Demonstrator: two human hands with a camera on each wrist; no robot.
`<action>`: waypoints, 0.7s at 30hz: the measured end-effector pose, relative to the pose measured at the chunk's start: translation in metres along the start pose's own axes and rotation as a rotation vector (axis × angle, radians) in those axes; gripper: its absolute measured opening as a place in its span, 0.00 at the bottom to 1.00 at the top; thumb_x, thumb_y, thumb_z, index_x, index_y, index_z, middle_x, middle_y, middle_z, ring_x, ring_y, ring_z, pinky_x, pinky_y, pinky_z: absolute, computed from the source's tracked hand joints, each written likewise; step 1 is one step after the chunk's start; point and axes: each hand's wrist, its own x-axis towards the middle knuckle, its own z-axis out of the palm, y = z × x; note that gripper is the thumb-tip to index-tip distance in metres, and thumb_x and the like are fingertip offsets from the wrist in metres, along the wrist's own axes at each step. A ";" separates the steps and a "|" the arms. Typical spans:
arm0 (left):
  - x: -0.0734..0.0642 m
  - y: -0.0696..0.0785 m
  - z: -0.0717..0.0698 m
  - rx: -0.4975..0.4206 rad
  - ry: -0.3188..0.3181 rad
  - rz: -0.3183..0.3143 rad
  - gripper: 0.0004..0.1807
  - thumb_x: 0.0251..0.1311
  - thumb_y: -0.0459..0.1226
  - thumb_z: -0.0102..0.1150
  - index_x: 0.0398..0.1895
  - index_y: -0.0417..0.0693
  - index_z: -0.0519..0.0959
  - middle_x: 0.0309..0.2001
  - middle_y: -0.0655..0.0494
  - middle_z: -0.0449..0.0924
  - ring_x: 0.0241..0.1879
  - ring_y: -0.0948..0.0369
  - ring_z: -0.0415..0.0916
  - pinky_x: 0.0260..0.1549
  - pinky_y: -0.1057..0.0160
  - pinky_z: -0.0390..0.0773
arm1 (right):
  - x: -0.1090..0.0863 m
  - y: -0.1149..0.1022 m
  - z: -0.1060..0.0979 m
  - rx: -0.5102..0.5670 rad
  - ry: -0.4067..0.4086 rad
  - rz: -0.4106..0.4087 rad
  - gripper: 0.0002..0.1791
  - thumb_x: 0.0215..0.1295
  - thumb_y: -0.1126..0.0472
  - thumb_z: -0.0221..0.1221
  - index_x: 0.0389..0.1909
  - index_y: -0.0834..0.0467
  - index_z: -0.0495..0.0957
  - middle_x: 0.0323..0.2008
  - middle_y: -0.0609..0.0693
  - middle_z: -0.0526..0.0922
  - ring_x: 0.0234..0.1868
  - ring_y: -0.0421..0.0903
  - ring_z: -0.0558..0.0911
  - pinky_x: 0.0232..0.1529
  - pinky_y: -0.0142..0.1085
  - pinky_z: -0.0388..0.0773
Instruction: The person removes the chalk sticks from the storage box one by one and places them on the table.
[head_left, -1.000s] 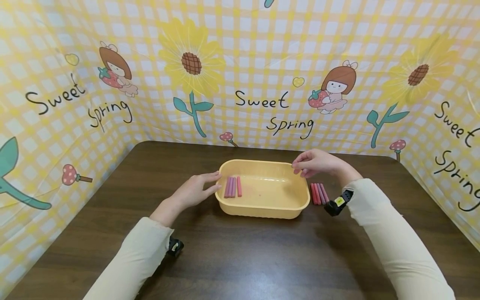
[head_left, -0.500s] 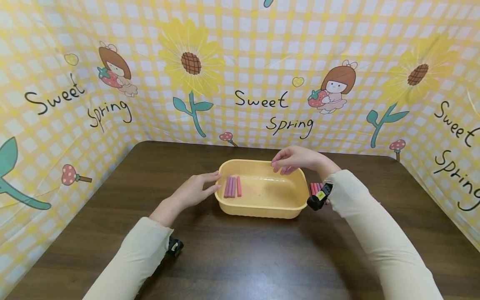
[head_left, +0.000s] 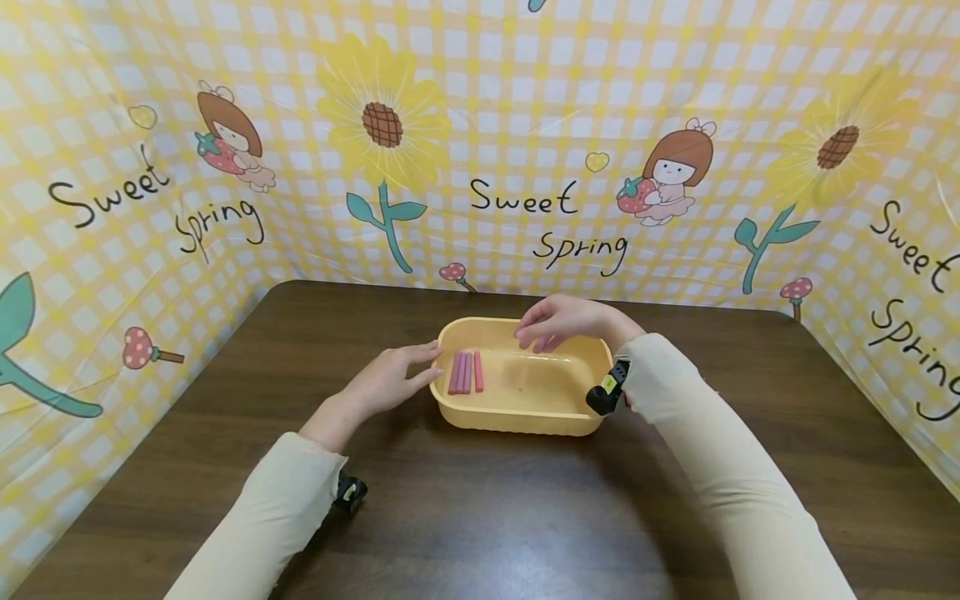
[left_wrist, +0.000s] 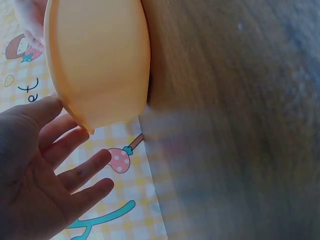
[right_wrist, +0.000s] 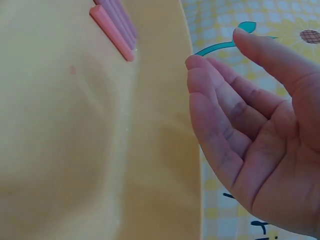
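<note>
A shallow yellow plastic basin (head_left: 525, 423) stands on the table, several short sticks lying side by side at its left end. Purple sticks (head_left: 460, 373) are grouped there, with a pink stick (head_left: 478, 372) slightly apart on their right. My left hand (head_left: 386, 379) touches the basin's left rim with thumb and fingertips; the left wrist view shows its fingers (left_wrist: 82, 170) spread and relaxed. Over the far rim hovers my right hand (head_left: 558, 321), bent at the wrist. Nothing is held between its thumb and fingers (right_wrist: 215, 115) in the right wrist view.
The dark wooden table (head_left: 465, 517) extends around the basin. A yellow checked cloth (head_left: 510, 125) with printed flowers and lettering hangs behind and at both sides. The right wrist camera (head_left: 607, 387) covers the spot right of the basin, where a little red shows beside it.
My right hand has moved left along the far rim, from the basin's right corner towards its middle. Its wrist now hides the sticks right of the basin. The left hand stays at the rim.
</note>
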 end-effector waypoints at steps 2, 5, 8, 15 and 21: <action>0.000 0.000 0.000 0.001 -0.003 -0.002 0.26 0.66 0.42 0.52 0.65 0.40 0.66 0.67 0.45 0.64 0.67 0.48 0.62 0.67 0.47 0.62 | 0.005 0.001 0.002 0.002 -0.012 -0.002 0.23 0.65 0.54 0.57 0.54 0.65 0.73 0.44 0.53 0.84 0.38 0.40 0.83 0.49 0.37 0.82; 0.000 0.000 -0.001 0.002 -0.002 0.002 0.26 0.66 0.42 0.51 0.65 0.40 0.66 0.67 0.44 0.64 0.67 0.48 0.62 0.66 0.47 0.62 | 0.013 0.002 0.004 0.004 -0.027 -0.006 0.22 0.65 0.54 0.56 0.53 0.65 0.74 0.43 0.51 0.85 0.38 0.40 0.83 0.48 0.36 0.82; 0.001 0.001 -0.002 0.002 -0.001 0.007 0.26 0.66 0.42 0.51 0.64 0.40 0.66 0.66 0.44 0.64 0.67 0.48 0.62 0.67 0.47 0.62 | 0.020 0.002 0.007 0.015 -0.039 -0.007 0.20 0.65 0.55 0.56 0.52 0.64 0.75 0.42 0.50 0.85 0.37 0.39 0.83 0.48 0.36 0.82; 0.001 0.001 -0.003 0.005 -0.001 0.005 0.26 0.66 0.42 0.51 0.65 0.40 0.66 0.66 0.44 0.64 0.67 0.48 0.61 0.67 0.47 0.62 | 0.034 -0.001 0.012 0.032 -0.061 0.003 0.20 0.65 0.56 0.56 0.53 0.64 0.75 0.41 0.48 0.85 0.37 0.38 0.82 0.49 0.35 0.82; 0.000 0.001 -0.003 0.004 -0.002 -0.003 0.27 0.66 0.42 0.51 0.65 0.40 0.66 0.67 0.44 0.64 0.67 0.48 0.61 0.67 0.47 0.62 | 0.041 -0.005 0.015 0.032 -0.069 0.020 0.20 0.65 0.57 0.55 0.53 0.65 0.75 0.43 0.51 0.85 0.35 0.37 0.82 0.47 0.33 0.82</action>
